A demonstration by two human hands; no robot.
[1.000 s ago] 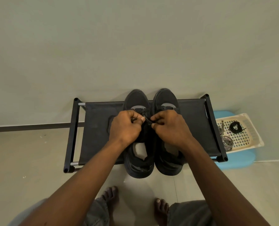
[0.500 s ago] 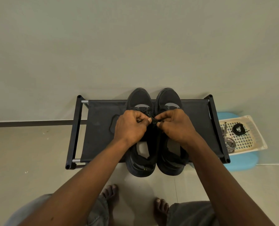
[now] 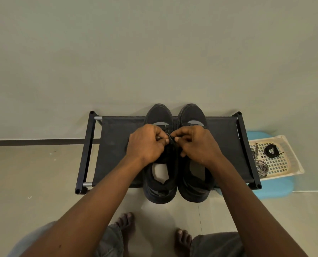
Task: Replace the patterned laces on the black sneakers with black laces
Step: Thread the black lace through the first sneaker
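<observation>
Lacing under way, by the look of it. Gripping with curled fingers on both sides: left hand [image 3: 147, 144] and right hand [image 3: 198, 146] almost fingertip to fingertip, each pinching a strand of black lace [image 3: 171, 141]. Meeting over the inner edge of the left sneaker [image 3: 159, 115], with the right sneaker [image 3: 191, 114] under the right palm, both side by side on the rack [image 3: 113, 141]. Cannot tell how far up the lacing has got: hidden beneath the fingers.

To do this step well: flatten the strand and take out any twist before feeding the tip. Steady the sneaker's edge with the left fingertips, push through with the right, then draw both ends level. Pull snug rather than tight. Avoid dragging the sneaker toward the body, with the heels already overhanging the rack's near edge.

Well off to the right of the right hand, in the basket [image 3: 291, 169]: patterned laces [image 3: 260, 166], already out, and a coiled spare lace [image 3: 270, 151], probably meant for the second sneaker.
</observation>
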